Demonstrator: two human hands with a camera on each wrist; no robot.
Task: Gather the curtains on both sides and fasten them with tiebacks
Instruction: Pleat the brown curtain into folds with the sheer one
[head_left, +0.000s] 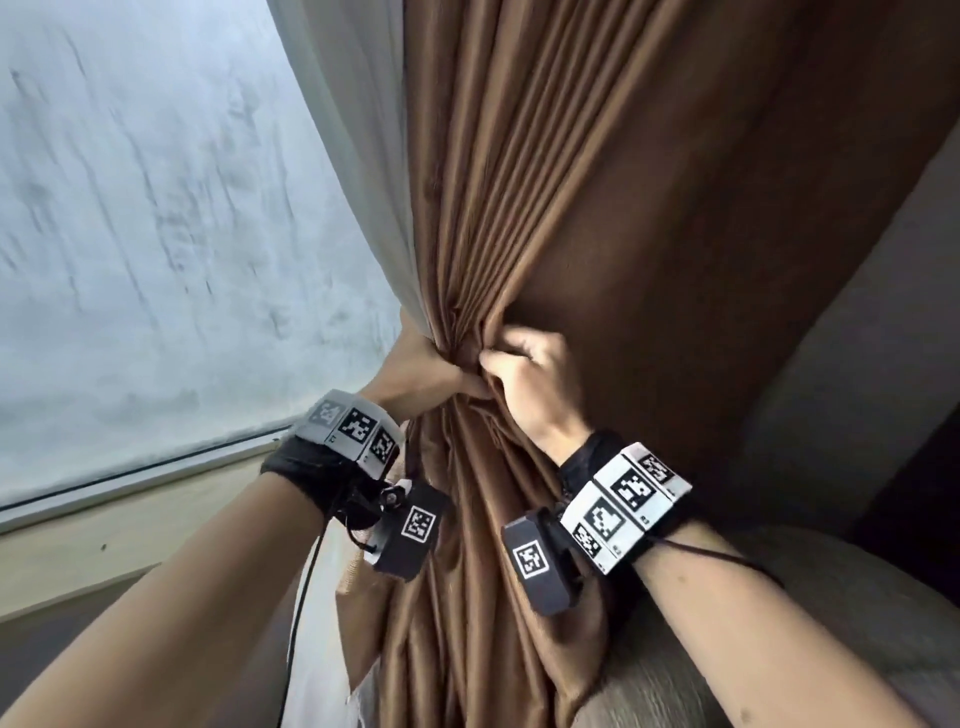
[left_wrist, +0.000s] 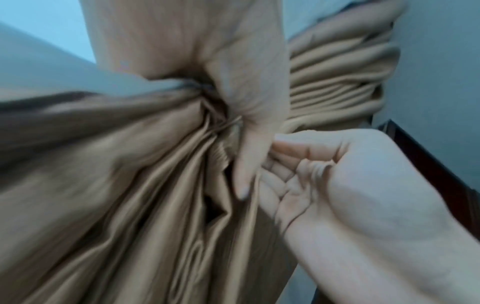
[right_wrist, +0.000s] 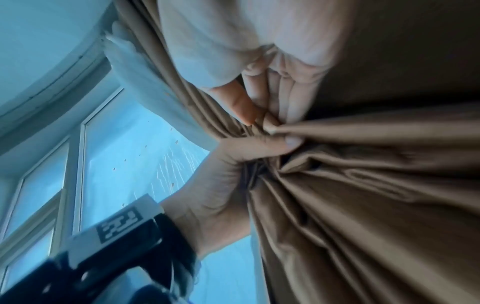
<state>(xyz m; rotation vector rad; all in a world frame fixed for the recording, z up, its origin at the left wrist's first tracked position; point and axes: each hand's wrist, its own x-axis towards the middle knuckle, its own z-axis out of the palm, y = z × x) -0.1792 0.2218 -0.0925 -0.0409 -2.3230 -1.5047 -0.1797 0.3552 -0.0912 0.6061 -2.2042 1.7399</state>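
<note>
A brown curtain (head_left: 571, 182) hangs in front of me, bunched into tight pleats at its waist. My left hand (head_left: 447, 374) grips the bunch from the left, fingers wrapped behind it and thumb (left_wrist: 246, 164) across the front. My right hand (head_left: 498, 364) pinches the folds beside it, fingers curled into the fabric (right_wrist: 363, 185). The two hands touch at the gather. In the left wrist view a thin cord-like strand (left_wrist: 230, 124) shows among the pinched pleats; I cannot tell what it is. A white sheer curtain (head_left: 353, 156) lies along the brown one's left edge.
A frosted window (head_left: 156, 208) fills the left, with a pale sill (head_left: 104, 519) below it. Grey upholstered furniture (head_left: 779, 649) sits low on the right, under my right forearm. A grey wall (head_left: 857, 338) stands behind the curtain's right edge.
</note>
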